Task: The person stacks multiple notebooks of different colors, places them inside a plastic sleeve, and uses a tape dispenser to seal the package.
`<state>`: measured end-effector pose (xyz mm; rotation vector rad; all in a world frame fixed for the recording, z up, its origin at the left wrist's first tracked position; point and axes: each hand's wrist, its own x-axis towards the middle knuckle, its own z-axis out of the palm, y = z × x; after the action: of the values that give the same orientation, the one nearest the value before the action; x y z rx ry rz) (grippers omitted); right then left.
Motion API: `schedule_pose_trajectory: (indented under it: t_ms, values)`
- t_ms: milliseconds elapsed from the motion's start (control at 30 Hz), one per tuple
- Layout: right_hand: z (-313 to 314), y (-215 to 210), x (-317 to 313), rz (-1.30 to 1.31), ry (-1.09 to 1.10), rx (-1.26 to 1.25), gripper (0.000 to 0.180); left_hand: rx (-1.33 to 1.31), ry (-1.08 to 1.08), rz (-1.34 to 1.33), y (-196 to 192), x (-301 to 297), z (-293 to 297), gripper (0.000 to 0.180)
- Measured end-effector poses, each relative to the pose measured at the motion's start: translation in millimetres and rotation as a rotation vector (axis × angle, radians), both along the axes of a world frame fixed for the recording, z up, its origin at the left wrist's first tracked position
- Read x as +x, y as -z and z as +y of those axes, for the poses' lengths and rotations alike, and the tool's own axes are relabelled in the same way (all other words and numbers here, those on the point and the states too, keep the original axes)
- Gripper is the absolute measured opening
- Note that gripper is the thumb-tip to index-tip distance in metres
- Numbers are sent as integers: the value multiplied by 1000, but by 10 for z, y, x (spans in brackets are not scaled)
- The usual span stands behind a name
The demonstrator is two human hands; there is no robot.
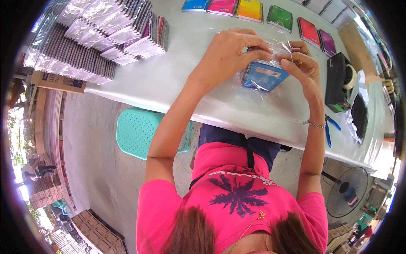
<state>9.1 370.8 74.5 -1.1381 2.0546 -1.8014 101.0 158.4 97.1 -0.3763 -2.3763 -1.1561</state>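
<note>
A blue spiral notebook stack stands on the table, wrapped in a loose clear plastic bag. My left hand reaches over it from the left, thumb and fingers pinching the plastic near the top edge. From the right, my right hand also pinches the plastic close to the left fingertips. The film sticks up in creases between and beyond both hands. A pale label shows on the blue cover, below my fingers.
Tall stacks of plastic-wrapped notebooks fill the table's left. Single coloured notebooks line its far side. To the right are a black tape dispenser and blue-handled pliers. A turquoise stool stands by the table; a fan is lower right.
</note>
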Motion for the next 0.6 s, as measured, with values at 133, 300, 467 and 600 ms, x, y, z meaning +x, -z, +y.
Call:
schedule_pose_trajectory:
  t_ms: [133,300,467,600]
  values:
    - [-7,-40,-36,-93,-27,9,20,41,-33,49,46,-68,-11,34]
    - [-38,-63,-42,-200,118,-11,28,268,-38,-47,183,-205,94,43]
    - [-109,13,-141,-204,-48,-59,26,395,92,-398,114,-185,38,32]
    - [2,-45,-105,-158,-45,65,23,479,98,-417,93,-184,115,26]
